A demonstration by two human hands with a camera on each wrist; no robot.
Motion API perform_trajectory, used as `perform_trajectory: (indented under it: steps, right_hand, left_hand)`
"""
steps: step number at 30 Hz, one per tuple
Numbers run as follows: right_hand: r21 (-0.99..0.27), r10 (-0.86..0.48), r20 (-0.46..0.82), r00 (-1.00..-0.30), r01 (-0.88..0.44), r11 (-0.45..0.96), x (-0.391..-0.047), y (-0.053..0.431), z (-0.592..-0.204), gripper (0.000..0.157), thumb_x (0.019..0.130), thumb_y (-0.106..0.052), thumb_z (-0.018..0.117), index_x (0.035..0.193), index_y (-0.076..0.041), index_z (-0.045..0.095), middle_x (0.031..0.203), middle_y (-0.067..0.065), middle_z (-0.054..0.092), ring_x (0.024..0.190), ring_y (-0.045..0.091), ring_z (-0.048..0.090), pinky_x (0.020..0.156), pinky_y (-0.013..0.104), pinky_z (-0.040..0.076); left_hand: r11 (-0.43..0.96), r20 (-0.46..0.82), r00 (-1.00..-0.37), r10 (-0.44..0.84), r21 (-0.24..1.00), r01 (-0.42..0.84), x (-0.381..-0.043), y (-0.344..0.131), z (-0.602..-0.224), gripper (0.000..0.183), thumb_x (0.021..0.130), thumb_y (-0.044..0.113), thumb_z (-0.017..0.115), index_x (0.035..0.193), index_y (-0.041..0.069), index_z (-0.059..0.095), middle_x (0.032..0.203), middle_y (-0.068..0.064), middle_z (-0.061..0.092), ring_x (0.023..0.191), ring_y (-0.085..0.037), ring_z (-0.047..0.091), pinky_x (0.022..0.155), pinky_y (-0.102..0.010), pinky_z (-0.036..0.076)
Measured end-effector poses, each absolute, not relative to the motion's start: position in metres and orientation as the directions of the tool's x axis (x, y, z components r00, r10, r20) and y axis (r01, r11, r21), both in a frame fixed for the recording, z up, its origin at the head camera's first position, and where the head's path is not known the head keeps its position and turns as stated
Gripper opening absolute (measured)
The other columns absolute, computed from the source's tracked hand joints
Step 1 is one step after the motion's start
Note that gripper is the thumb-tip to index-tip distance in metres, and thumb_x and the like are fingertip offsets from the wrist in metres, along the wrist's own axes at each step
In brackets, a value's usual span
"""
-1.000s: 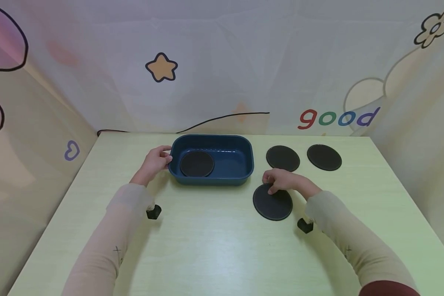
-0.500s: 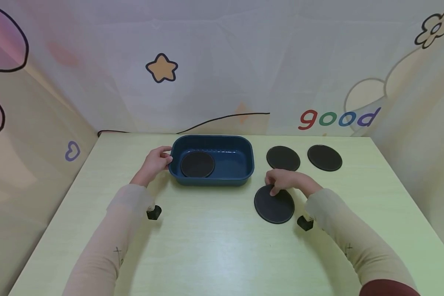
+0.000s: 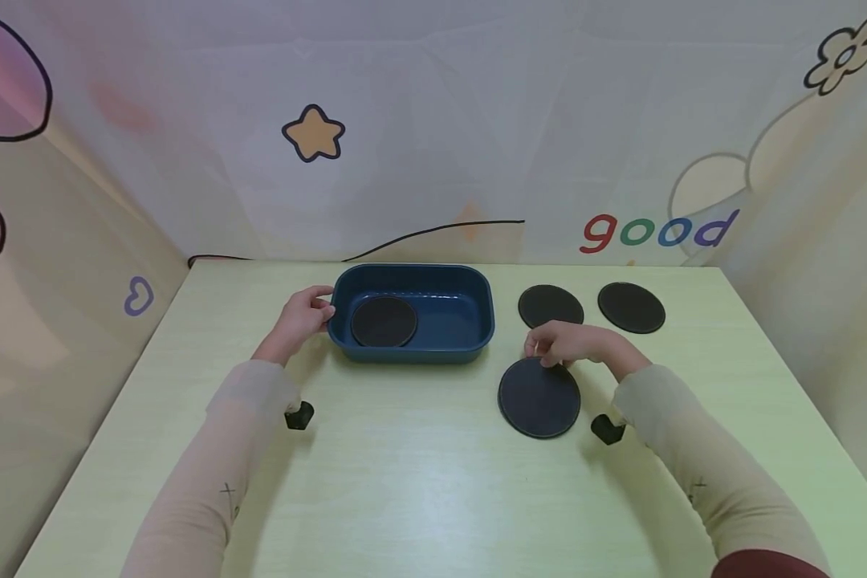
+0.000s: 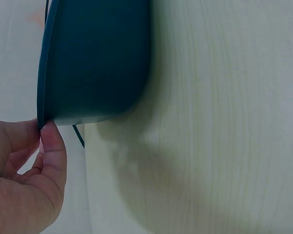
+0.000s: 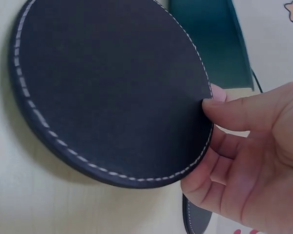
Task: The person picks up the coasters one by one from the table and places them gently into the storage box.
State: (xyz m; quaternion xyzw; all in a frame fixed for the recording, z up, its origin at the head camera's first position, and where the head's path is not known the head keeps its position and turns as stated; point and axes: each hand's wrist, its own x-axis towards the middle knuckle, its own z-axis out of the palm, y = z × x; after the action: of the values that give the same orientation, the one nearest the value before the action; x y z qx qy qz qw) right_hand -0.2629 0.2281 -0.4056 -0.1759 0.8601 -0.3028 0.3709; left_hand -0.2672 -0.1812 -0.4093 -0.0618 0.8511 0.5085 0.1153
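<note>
Pinching one tray, one disc of four.

dressed in beige, black and dark red

behind a person's bare left fingers and right fingers, a beige left sleeve and matching right sleeve begin, a left black block and right black block near their ends; farther from the fingers, a dark cross-like mark and, rightmost, dark red fabric.

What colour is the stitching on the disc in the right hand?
The stitching is whitish; it shows best in the right wrist view.
</note>
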Motion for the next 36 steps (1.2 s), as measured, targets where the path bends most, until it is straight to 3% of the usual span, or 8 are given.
perform_trajectory:
  steps: [9,17,30,36]
  right_hand:
    - [-0.705,-0.575,-0.566,-0.591,-0.015,0.709,-0.261,0.234,-0.395,0.018,0.082,0.004,0.045,0.096,-0.005,0.051,0.074,0.002,0.042,0.062,0.017,0.041,0.053,0.027,0.037]
    - [-0.828,-0.643,-0.506,-0.574,0.116,0.548,-0.260,0.231,-0.388,0.014,0.084,0.004,0.045,0.094,-0.004,0.049,0.074,0.001,0.043,0.067,0.015,0.046,0.059,0.030,0.043]
    - [-0.942,-0.621,-0.333,-0.710,0.218,0.256,-0.263,0.207,-0.383,0.012,0.087,0.000,0.047,0.094,-0.009,0.050,0.078,-0.001,0.051,0.067,0.011,0.052,0.059,0.027,0.047]
    - [-0.951,-0.552,-0.309,-0.775,0.257,0.171,-0.266,0.193,-0.382,0.014,0.088,0.003,0.043,0.095,-0.008,0.049,0.077,0.000,0.051,0.064,0.011,0.051,0.059,0.025,0.046]
  left_hand:
    - [0.475,-0.271,-0.962,0.012,0.848,-0.233,-0.266,-0.182,-0.408,0.044,0.092,0.006,0.043,0.135,0.006,0.034,0.107,-0.015,0.045,0.083,-0.018,0.048,0.079,-0.026,0.049]
    - [0.478,-0.271,-0.963,0.012,0.847,-0.232,-0.266,-0.182,-0.408,0.044,0.092,0.006,0.043,0.135,0.006,0.034,0.107,-0.015,0.045,0.082,-0.017,0.049,0.079,-0.027,0.049]
    - [0.455,-0.272,-0.962,0.018,0.859,-0.234,-0.267,-0.182,-0.407,0.044,0.091,0.007,0.045,0.135,0.006,0.035,0.108,-0.017,0.046,0.083,-0.019,0.051,0.084,-0.033,0.048]
    - [0.423,-0.244,-0.969,0.027,0.882,-0.210,-0.268,-0.185,-0.412,0.043,0.089,0.008,0.049,0.132,0.006,0.039,0.100,-0.015,0.048,0.077,-0.018,0.051,0.078,-0.031,0.050]
